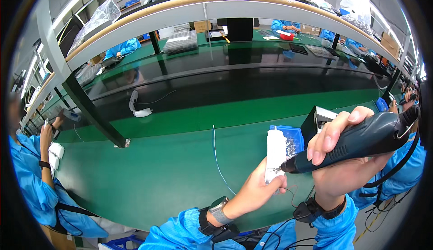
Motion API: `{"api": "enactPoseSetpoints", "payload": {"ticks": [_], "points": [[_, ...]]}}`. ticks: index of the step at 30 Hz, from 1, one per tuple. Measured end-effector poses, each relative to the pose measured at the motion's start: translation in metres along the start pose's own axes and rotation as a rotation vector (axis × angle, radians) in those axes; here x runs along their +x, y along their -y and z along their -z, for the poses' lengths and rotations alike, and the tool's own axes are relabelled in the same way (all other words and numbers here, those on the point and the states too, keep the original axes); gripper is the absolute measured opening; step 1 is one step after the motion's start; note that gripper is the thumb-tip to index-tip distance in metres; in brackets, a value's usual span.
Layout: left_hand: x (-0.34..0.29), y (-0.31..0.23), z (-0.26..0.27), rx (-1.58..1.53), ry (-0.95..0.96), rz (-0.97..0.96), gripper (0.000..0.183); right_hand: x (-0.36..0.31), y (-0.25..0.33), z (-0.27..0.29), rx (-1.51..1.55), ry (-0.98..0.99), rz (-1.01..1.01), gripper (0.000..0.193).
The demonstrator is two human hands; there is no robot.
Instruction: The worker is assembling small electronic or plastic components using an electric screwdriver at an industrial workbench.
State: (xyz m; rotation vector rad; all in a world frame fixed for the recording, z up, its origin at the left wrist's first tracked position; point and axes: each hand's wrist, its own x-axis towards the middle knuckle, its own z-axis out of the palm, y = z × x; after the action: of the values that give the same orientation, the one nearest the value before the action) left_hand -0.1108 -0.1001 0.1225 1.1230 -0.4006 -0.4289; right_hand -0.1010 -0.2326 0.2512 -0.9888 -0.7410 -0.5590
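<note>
My left hand [258,182] is closed around a white plastic housing [276,151], held upright over the green bench. In my right hand [336,160] lies a dark electric screwdriver [361,137], its fingers wrapped round the body. The driver's tip points left and meets the lower part of the housing near my left thumb; whether a screw sits there is too small to tell. Thin wires [291,193] hang below the housing. Just behind it stands a blue bin [295,135] of small metal screws, partly hidden by the housing.
A black-and-silver box [315,119] stands behind the driver. A pale cable [215,153] lies on the bench. On the dark belt rests another white curved part [139,108] with a wire. A black post [92,108] rises at left. A person in blue [34,173] works at left.
</note>
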Motion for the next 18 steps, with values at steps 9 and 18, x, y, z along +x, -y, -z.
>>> {"api": "enactPoseSetpoints", "payload": {"ticks": [9, 18], "points": [[0.002, 0.002, 0.0, -0.027, -0.012, 0.011, 0.038, -0.001, -0.007, 0.001, 0.01, -0.014, -0.001, 0.065], [0.002, -0.001, 0.0, -0.021, -0.027, -0.004, 0.043, -0.005, -0.016, -0.007, 0.008, -0.005, -0.018, 0.066]]}}
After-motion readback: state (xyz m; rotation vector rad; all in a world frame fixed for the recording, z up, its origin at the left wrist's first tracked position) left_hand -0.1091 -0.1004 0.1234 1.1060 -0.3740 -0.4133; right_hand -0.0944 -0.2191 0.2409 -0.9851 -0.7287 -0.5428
